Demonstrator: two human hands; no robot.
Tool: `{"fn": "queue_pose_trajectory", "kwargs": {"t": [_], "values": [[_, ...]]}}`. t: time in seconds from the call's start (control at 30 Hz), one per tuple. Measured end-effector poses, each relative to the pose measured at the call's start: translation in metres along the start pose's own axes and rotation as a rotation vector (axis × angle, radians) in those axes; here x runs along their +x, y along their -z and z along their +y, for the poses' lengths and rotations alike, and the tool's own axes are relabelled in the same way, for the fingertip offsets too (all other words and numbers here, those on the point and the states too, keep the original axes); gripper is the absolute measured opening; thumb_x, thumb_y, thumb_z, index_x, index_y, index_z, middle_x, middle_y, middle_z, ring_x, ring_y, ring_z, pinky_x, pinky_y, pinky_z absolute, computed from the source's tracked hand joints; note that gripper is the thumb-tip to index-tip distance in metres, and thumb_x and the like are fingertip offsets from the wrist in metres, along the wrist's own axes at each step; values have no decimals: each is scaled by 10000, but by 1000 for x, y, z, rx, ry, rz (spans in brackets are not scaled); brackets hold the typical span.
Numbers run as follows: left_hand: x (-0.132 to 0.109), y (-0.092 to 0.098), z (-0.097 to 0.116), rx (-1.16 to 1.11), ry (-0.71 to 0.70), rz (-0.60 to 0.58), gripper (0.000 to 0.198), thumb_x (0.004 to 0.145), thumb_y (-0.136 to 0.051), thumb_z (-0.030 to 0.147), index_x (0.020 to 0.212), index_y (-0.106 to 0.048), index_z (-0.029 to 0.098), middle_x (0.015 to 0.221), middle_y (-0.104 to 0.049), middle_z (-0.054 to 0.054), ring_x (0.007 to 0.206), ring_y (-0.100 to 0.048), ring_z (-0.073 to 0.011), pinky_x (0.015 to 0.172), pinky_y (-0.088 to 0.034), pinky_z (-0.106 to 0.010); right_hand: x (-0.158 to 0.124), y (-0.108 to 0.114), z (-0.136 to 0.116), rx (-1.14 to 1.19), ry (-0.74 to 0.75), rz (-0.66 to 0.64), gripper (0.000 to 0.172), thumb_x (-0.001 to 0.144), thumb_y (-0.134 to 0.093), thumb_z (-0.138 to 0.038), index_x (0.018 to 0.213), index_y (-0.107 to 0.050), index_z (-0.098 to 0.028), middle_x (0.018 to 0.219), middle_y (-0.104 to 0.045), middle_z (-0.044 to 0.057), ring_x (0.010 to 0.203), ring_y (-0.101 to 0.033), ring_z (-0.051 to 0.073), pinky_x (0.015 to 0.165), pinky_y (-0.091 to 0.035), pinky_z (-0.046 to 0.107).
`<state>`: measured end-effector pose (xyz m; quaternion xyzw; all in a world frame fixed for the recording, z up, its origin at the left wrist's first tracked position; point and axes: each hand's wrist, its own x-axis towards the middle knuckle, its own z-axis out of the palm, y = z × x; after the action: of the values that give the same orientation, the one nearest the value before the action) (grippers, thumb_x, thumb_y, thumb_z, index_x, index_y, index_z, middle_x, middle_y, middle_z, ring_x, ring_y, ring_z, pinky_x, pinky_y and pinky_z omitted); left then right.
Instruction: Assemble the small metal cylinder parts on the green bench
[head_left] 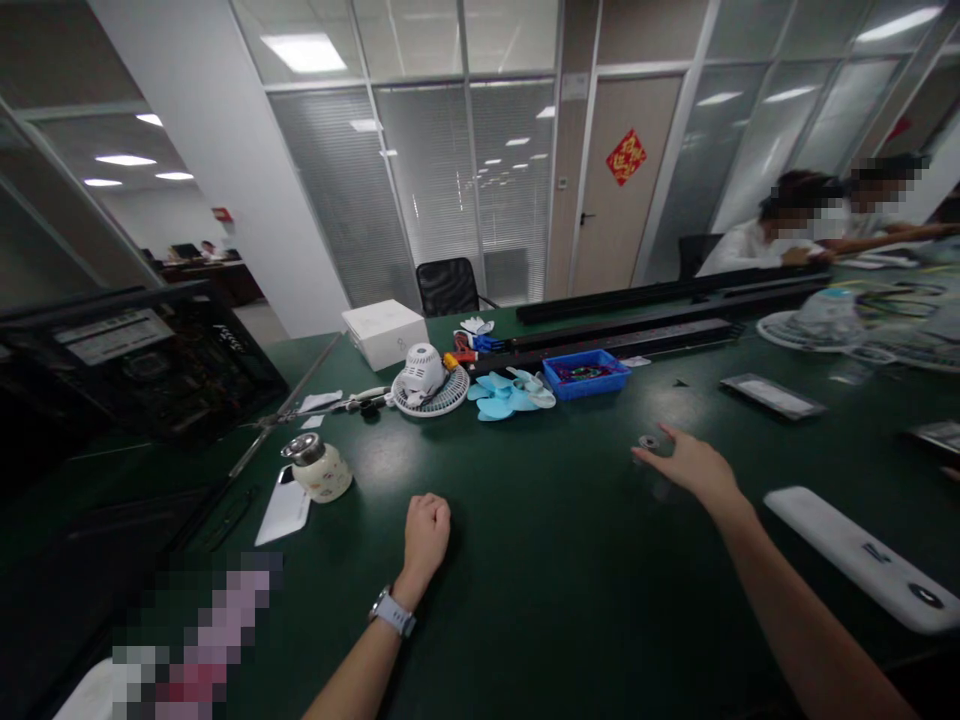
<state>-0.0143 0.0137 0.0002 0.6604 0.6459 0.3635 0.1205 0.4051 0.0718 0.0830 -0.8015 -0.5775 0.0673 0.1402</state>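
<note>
My left hand rests as a closed fist on the dark green table, a watch on its wrist; nothing shows in it. Over to the right, my right hand reaches out with thumb and fingers apart. Between their tips lies a small round metal piece, with a hole or dark centre. Whether the fingertips touch it I cannot tell. Beyond the hands are light blue fan blades, a white fan motor housing on a round grille and a blue tray with small coloured wires.
A cream flask stands by a white phone-like slab on the left. A long white panel lies right of my right arm. At the back are a white box and long black rails. Two people sit far right.
</note>
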Motion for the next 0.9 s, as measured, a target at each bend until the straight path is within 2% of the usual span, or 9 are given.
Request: {"fn": "queue_pose_trajectory", "kwargs": {"t": [0.1,0.2,0.37,0.47,0.57,0.63,0.7,0.8,0.9], "values": [[0,1,1,-2,10,-8,357,860,-338,234,535,-482,206,715,-611,-52,780,-494,-211,751,-388,-333,18,1,-11,-36,-18,-97,647,780,-610,-582,1306,-604,-205,1158,-691,146,1043,-657,331,793,-514,396],[-1,2,2,-8,15,-13,355,862,-333,237,541,-482,206,720,-609,-54,793,-494,-215,752,-389,-335,28,-2,-12,-58,-32,-105,513,764,-661,-500,1194,-681,-222,1116,-709,138,1003,-673,318,745,-515,370],[-1,1,1,-13,10,-8,360,864,-332,239,543,-489,205,720,-605,-52,793,-493,-211,755,-390,-335,27,5,-9,-91,-33,-88,404,718,-716,-432,1059,-749,-217,1016,-736,134,936,-687,327,700,-504,368],[0,-1,-1,-11,-6,-5,357,861,-336,239,538,-487,205,705,-600,-49,782,-492,-208,755,-388,-336,13,14,-22,-72,81,34,417,717,-707,-469,1048,-758,-219,929,-751,108,884,-693,311,732,-497,373],[0,-1,-2,-11,-18,2,353,858,-342,240,535,-480,206,691,-593,-48,761,-489,-207,749,-387,-342,-14,13,-55,90,360,88,427,719,-695,-484,1063,-753,-237,895,-758,55,848,-694,256,788,-488,351],[0,0,-2,-25,-20,7,352,860,-343,237,539,-483,206,692,-592,-47,759,-491,-207,749,-392,-345,-36,2,-84,217,581,30,418,708,-701,-485,1063,-749,-270,885,-755,19,845,-685,226,848,-466,357],[-1,3,2,-57,-34,12,357,872,-340,231,554,-501,205,706,-596,-45,775,-503,-206,762,-400,-348,-58,-17,-112,317,736,-61,403,689,-716,-481,1047,-749,-299,858,-747,-5,833,-673,209,881,-440,371],[-5,8,13,-142,-98,23,336,912,-359,246,695,-613,207,836,-647,-41,889,-540,-208,850,-414,-367,-81,-49,-143,398,820,-147,401,651,-745,-425,1032,-752,-298,827,-734,-7,818,-652,205,865,-425,371],[-12,8,28,-236,-175,-3,254,938,-447,321,999,-683,248,1050,-661,-46,1044,-539,-214,946,-419,-390,-93,-74,-155,438,862,-175,387,624,-763,-356,1005,-755,-286,797,-719,-3,810,-636,207,856,-412,371]]}}
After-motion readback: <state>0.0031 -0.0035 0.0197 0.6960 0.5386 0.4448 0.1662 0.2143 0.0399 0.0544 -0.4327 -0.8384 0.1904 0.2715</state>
